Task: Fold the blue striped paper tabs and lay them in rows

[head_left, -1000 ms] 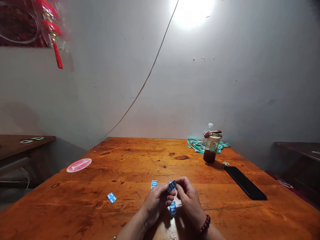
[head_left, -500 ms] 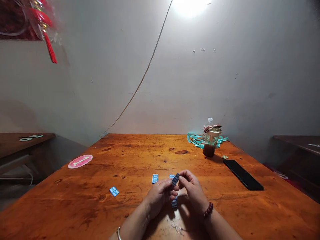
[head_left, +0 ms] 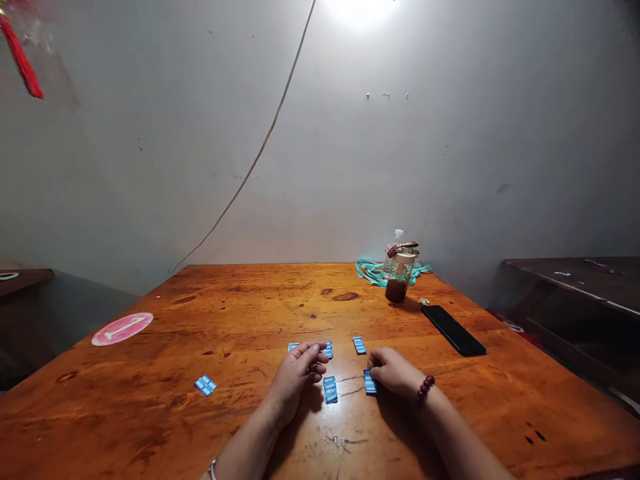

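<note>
Several small blue-and-white pieces lie on the wooden table (head_left: 250,300). My right hand (head_left: 395,372) has its fingers pressed on a striped piece (head_left: 371,385) flat on the tabletop. Just beyond it lies another piece (head_left: 359,345). My left hand (head_left: 300,372) hovers with fingers curled and somewhat apart, nothing in them; behind it two pieces (head_left: 328,349) (head_left: 293,347) are partly hidden. Between the hands is one more piece (head_left: 331,389). Farther left, a squarish piece (head_left: 205,385) sits by itself.
A black phone (head_left: 453,330) lies at the right. Behind it stand a cup with dark liquid (head_left: 399,277), a clear bottle (head_left: 399,235) and a turquoise strap (head_left: 370,270). A round pink sticker (head_left: 123,329) is at the left edge.
The hands have moved apart. The piece that was held up between them is gone from there, and my right hand is now down on a piece at the right. The view has shifted right.
</note>
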Action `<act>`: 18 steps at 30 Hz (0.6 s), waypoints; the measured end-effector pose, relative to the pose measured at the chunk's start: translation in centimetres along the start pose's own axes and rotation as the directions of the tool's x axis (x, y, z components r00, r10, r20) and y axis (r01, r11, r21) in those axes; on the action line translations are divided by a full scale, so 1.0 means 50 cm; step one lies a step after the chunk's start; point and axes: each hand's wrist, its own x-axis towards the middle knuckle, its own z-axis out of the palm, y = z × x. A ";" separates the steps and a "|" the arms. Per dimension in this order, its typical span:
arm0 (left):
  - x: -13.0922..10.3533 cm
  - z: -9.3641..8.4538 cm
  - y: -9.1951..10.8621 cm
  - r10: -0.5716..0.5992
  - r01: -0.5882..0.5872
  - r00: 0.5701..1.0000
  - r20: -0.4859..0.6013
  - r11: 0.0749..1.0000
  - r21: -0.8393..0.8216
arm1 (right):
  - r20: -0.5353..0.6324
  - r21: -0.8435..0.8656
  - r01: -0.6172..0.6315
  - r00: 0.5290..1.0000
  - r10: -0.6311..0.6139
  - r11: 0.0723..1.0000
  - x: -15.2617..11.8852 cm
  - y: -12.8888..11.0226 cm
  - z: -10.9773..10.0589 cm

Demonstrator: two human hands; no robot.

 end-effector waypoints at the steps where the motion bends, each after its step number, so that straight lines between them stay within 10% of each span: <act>1: 0.001 0.000 -0.001 -0.008 0.008 1.000 -0.009 1.000 0.002 | -0.030 -0.024 0.010 0.999 -0.010 1.000 0.000 0.001 0.005; 10: 0.009 -0.001 -0.011 0.002 -0.001 0.999 -0.036 0.999 0.050 | -0.135 -0.123 0.075 0.987 -0.092 0.990 -0.013 -0.004 0.013; 18: -0.001 -0.011 -0.002 0.394 -0.341 0.913 -0.108 0.880 0.332 | -0.319 0.038 0.123 0.942 -0.105 0.992 -0.002 0.002 0.008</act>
